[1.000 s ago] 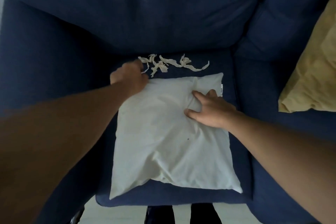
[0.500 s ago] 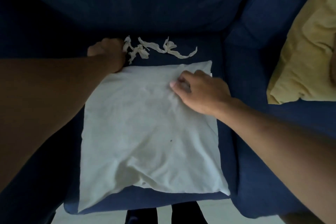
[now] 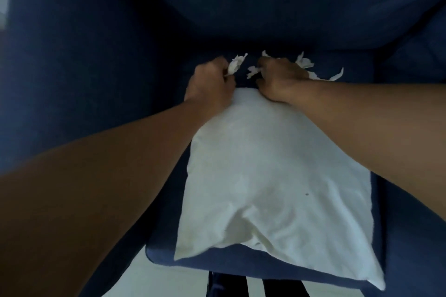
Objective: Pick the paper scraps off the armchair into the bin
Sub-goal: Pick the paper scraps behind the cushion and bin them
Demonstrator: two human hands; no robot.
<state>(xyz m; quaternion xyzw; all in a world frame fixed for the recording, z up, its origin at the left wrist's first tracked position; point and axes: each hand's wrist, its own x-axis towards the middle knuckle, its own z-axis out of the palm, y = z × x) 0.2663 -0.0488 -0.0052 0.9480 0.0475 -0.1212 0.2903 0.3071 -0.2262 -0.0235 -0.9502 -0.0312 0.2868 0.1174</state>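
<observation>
White paper scraps [image 3: 304, 63] lie along the back of the dark blue armchair seat [image 3: 357, 65], just behind a white pillow. My left hand [image 3: 209, 82] is closed around a crumpled scrap [image 3: 235, 66] that sticks out past its fingers. My right hand [image 3: 281, 79] lies over the middle of the scraps with its fingers curled onto them; a small scrap [image 3: 253, 71] shows at its fingertips. More strips [image 3: 334, 77] trail out to its right. No bin is in view.
A white pillow [image 3: 272, 183] covers most of the seat, and both forearms cross above it. The armchair's backrest [image 3: 265, 2] rises right behind the scraps, with armrests [image 3: 72, 67] on both sides. Pale floor [image 3: 154, 279] shows below the seat's front edge.
My right hand left the pillow and moved forward onto the scraps. My left hand closed on a scrap. The view shifted left, so the yellow cushion at the right is out of sight.
</observation>
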